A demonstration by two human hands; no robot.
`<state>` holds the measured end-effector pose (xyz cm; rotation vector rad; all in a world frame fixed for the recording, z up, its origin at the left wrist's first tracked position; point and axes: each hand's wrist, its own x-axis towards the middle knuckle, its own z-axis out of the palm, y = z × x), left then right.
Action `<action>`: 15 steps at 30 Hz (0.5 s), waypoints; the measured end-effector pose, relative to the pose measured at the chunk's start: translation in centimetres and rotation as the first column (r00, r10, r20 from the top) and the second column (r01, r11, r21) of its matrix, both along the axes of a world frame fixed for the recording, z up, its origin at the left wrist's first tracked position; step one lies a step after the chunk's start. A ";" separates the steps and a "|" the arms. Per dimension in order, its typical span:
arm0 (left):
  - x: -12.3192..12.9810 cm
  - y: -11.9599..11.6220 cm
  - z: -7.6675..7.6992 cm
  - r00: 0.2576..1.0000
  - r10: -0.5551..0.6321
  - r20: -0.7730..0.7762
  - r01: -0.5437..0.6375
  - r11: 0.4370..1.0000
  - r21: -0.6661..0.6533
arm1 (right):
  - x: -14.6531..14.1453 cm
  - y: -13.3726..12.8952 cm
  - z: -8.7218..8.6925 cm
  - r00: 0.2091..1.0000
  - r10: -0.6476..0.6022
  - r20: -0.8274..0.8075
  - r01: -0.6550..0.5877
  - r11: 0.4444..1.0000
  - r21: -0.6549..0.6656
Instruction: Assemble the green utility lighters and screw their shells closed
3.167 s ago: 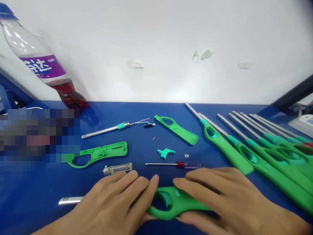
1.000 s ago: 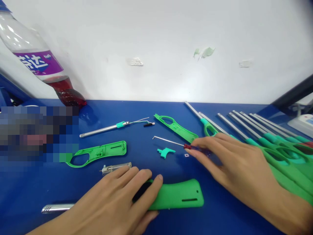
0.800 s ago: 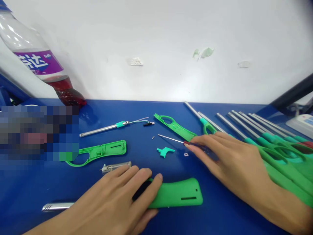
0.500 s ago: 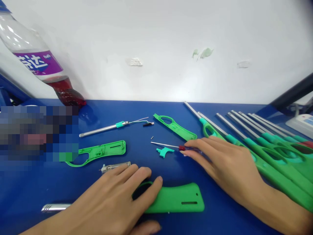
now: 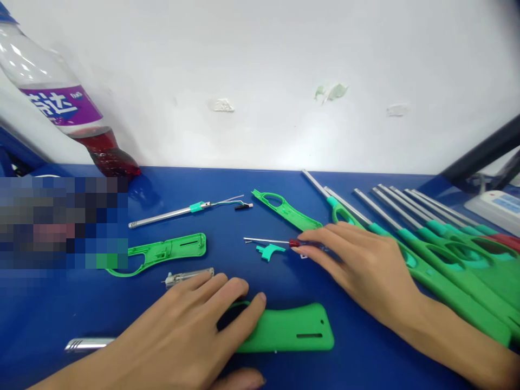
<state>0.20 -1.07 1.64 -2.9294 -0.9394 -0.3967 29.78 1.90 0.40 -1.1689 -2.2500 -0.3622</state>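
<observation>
1. Since about three seconds earlier, the screwdriver (image 5: 268, 241) has left its resting place on the bench (image 5: 227, 287) and now sits in the right hand (image 5: 361, 265), its tip pointing left above the bench.
2. Half a second ago its tip was just in front of the tiny screw (image 5: 248, 242); now the screw shows just beside the tip on the near side. I cannot tell whether they touch.
3. That right hand pinches the handle between thumb and forefinger, the other fingers loosely curled.
4. Flipped over since the first picture, the green lighter (image 5: 288, 327) lies at the near side of the bench, slot and small hole facing up, metal nose to the left.
5. Partly open, the left hand (image 5: 190, 330) spreads across the lighter's loop. Its thumb, earlier tucked against the edge, now lies apart in front; whether the covered fingers grip or only rest, I cannot tell.
6. Near the screw are a teal trigger (image 5: 270, 252) and a small square plate (image 5: 304, 257), partly hidden by the right hand.
7. Farther out lie two green shell halves (image 5: 290, 212), a metal tube (image 5: 166, 216) with wires and a clear tank (image 5: 189, 275).
8. More lighters (image 5: 439, 254) fan out at right; a bottle (image 5: 60, 105) stands at back left.
</observation>
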 end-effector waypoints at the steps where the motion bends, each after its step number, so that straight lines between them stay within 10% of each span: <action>1: -0.3 -0.1 -0.2 1.000 -0.005 0.001 0.005 1.000 0.007 | 0.1 0.0 0.0 1.000 -0.004 -0.011 0.004 1.000 0.001; 15: -1.2 0.1 -0.5 0.993 -0.099 0.063 0.091 0.989 0.116 | -0.2 -1.1 1.2 0.976 0.178 -0.128 -0.180 0.984 -0.005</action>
